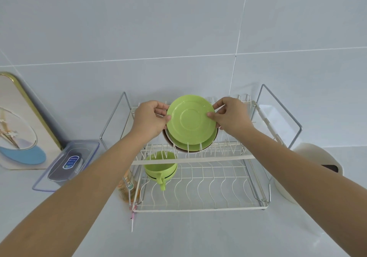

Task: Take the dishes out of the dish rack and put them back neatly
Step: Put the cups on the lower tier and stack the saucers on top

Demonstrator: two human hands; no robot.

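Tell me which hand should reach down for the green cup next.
Probably left. The left hand is on the green cup's side of the rack; the right hand could keep holding the saucer.

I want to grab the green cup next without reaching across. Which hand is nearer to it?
Left. The left hand grips the green saucer almost straight above the green cup; the right hand holds the saucer's far edge, farther off.
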